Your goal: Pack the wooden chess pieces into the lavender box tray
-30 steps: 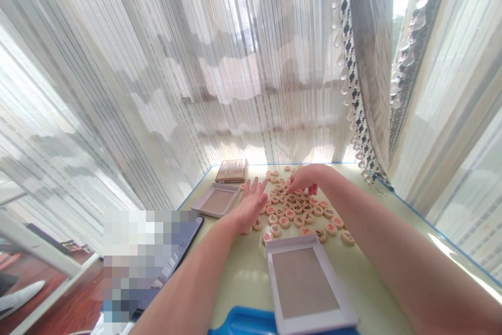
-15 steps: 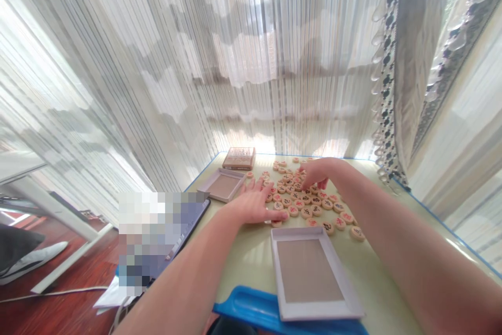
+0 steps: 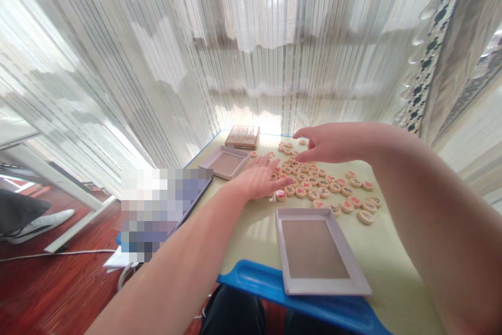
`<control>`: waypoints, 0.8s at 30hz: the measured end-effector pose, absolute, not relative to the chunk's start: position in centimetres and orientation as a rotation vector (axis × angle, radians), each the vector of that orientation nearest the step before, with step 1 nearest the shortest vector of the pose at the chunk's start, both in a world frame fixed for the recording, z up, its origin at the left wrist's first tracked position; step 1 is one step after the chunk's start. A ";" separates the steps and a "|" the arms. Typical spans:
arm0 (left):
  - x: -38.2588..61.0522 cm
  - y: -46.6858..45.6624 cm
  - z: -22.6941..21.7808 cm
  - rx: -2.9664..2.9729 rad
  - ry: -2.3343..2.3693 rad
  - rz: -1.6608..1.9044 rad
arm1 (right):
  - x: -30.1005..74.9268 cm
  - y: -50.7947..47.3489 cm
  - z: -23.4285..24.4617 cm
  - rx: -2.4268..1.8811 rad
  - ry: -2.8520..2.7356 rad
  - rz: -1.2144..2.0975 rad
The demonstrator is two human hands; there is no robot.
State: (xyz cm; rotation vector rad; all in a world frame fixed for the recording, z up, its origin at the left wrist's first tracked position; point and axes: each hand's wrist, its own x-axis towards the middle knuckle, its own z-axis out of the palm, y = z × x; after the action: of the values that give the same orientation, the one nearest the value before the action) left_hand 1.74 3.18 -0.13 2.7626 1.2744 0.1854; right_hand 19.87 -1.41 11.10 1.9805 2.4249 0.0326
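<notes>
Round wooden Chinese chess pieces (image 3: 301, 178) with red or black characters lie face up in a loose cluster on the pale green table. My left hand (image 3: 261, 177) rests flat, fingers spread, over the cluster's left edge, its thumb touching pieces. Above the far side of the cluster is my right hand (image 3: 323, 142), fingers stretched out and apart, holding nothing that I can see. Some pieces are hidden beneath or behind the hands. In front of me stands a shallow open box tray (image 3: 345, 249) with a grey-brown bottom, close to the pieces.
A second shallow box tray (image 3: 206, 163) is at the left, with a printed box (image 3: 242, 136) behind it. A dark-edged device, mostly pixelated, sits at the left edge. The table's blue rim (image 3: 251, 277) faces me. Curtains (image 3: 251, 63) hang behind; another person's shoe (image 3: 43, 225) is on the floor.
My right hand has lifted from the pieces and spread its fingers, moving toward the far side. My left hand stays on the cluster. Several pieces lie farther right. The view has shifted.
</notes>
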 end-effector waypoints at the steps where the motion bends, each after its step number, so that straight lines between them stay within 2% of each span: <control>1: 1.8 3.4 -0.2 2.792 1.249 0.208 | 19.5 -2.3 11.2 1.967 2.452 0.064; 7: 2.3 4.0 -0.1 2.881 1.124 0.381 | 20.0 -6.0 8.9 1.989 2.501 0.264; 15: 2.7 3.6 -0.1 2.921 1.134 0.441 | 26.6 -6.6 0.2 2.494 2.600 0.616; 19: 2.3 3.4 -0.3 2.879 1.176 0.425 | 28.9 -5.6 -2.2 2.620 2.633 0.292; 24: 2.0 3.7 -0.2 2.849 1.191 0.488 | 29.3 -5.2 -1.7 2.668 2.395 0.089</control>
State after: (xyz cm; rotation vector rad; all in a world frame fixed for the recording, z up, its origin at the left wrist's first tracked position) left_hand 2.02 3.75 -0.23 2.8485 1.1909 0.4883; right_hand 29.34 -5.19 -1.71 2.6681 2.3955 0.0887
